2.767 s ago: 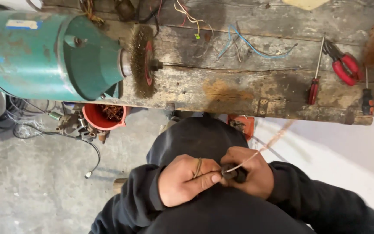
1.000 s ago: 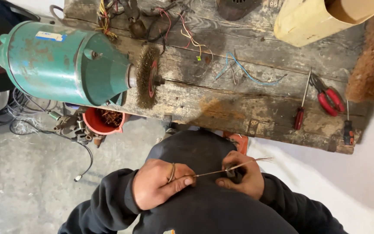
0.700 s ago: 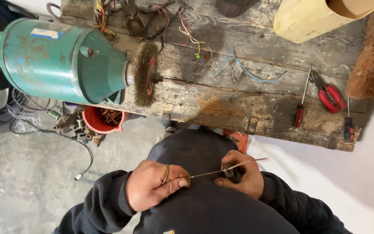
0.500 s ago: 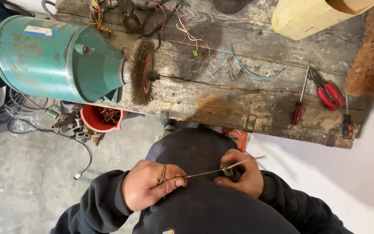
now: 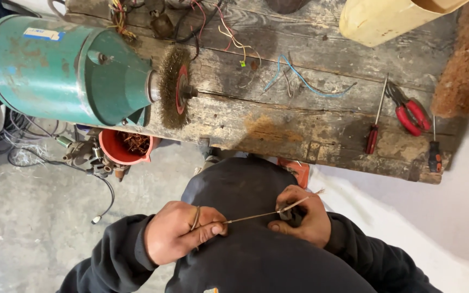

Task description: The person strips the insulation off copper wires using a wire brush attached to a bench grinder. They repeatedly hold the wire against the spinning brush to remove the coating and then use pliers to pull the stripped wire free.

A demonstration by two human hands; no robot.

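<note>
**Stretching a thin wire between two hands**

Pulling taut over the person's lap, a thin wire (image 5: 256,216) runs between both hands, below the wooden desk (image 5: 278,119). The left hand (image 5: 183,232) is closed, pinching the wire, with a turn looped round its fingers. The right hand (image 5: 302,216) is closed round the wire's other end and a small dark tool. On the desk stand a green motor (image 5: 61,70) with a wire brush wheel (image 5: 173,87), screwdrivers and red pliers (image 5: 411,111).
</note>
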